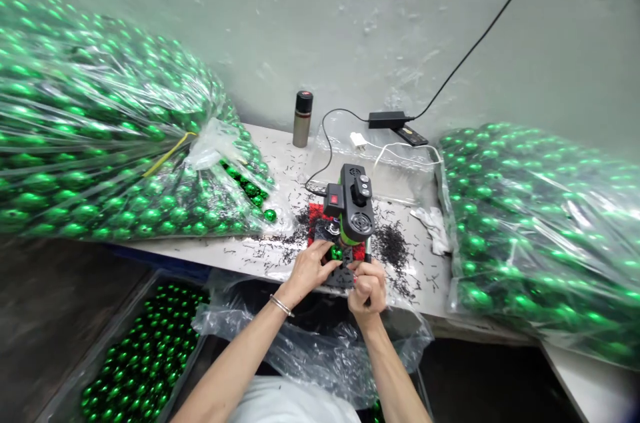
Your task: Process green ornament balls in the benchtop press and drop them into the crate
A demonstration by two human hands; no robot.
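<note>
My left hand (311, 268), with a bracelet at the wrist, holds a shiny green ball (335, 252) between thumb and fingers at the front of a small black machine (356, 204). Close by on the right, my right hand (368, 288) is closed round a dark handle (369, 253) at the machine's side. The machine stands on a red and black base (317, 213). Small black pieces (391, 244) lie heaped to its right and scattered over the white table (245, 253).
Large clear bags of green balls stand left (100, 143) and right (540, 230). A bottle (303, 120), a black power adapter (387, 120), a clear tray (340, 136) and a white cloth (434, 230) are behind. Below left is a bin of green balls (145, 350).
</note>
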